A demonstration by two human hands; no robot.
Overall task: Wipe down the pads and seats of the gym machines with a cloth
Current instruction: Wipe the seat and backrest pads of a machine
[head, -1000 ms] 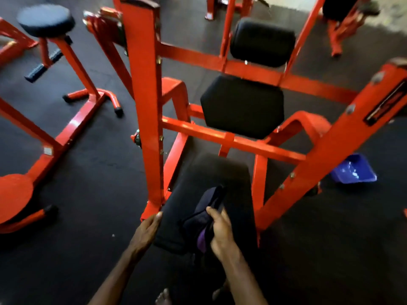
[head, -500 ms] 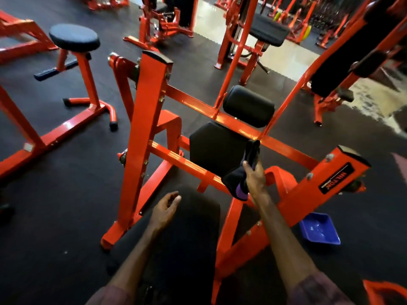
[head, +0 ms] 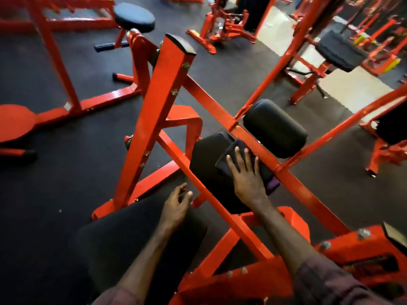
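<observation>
Cloth (head: 233,157) sitting on the square pad (head: 207,170) at 12 o'clock; I'm pressing it flat, right hand (head: 246,172) fingers spread for coverage. Left hand (head: 176,205) hovering loose, empty, over seat (head: 123,238).

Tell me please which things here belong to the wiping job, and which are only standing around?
Belong to the job:
- right hand, pressing flat on the cloth
- black pad under the cloth
- roller pad beside it
- seat near the left hand

Standing around:
- round stool
- far bench
</observation>
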